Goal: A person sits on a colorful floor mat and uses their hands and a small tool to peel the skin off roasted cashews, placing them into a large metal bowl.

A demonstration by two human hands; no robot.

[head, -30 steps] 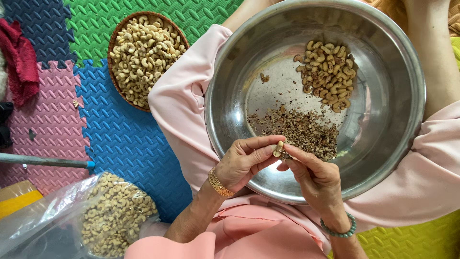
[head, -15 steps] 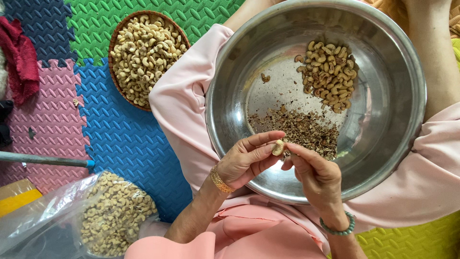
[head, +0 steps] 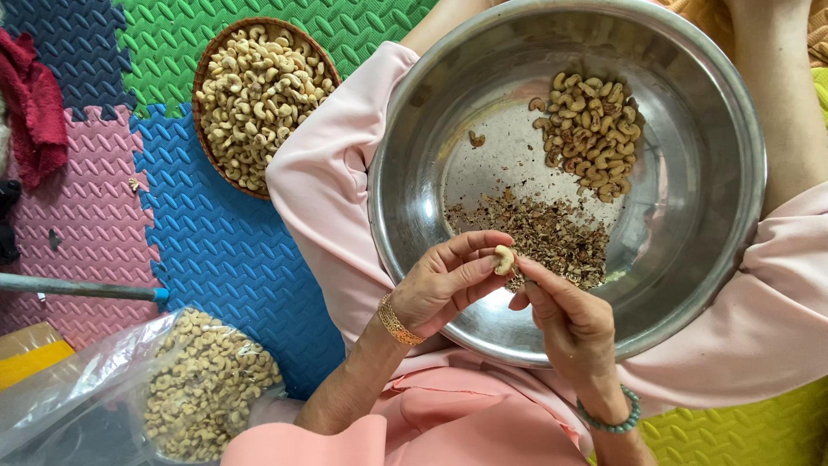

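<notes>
My left hand [head: 448, 280] pinches a pale cashew nut [head: 503, 259] between thumb and fingers, just above the near rim of a large steel bowl [head: 716, 259] resting on my lap. My right hand [head: 569, 319] meets it from the right, its fingertips touching the same nut. Inside the bowl lies a heap of brown skin flakes [head: 543, 233] near my hands and a pile of unpeeled cashews [head: 591, 134] at the far side.
A round wicker basket [head: 207, 69] of peeled cashews sits on the foam mat at upper left. A clear plastic bag of cashews [head: 198, 388] lies at lower left. A red cloth [head: 34, 103] and a grey rod [head: 78, 287] are at the left edge.
Both hands stay over the bowl's near rim. The fingers have shifted slightly around the nut, which now shows more of its pale surface.
</notes>
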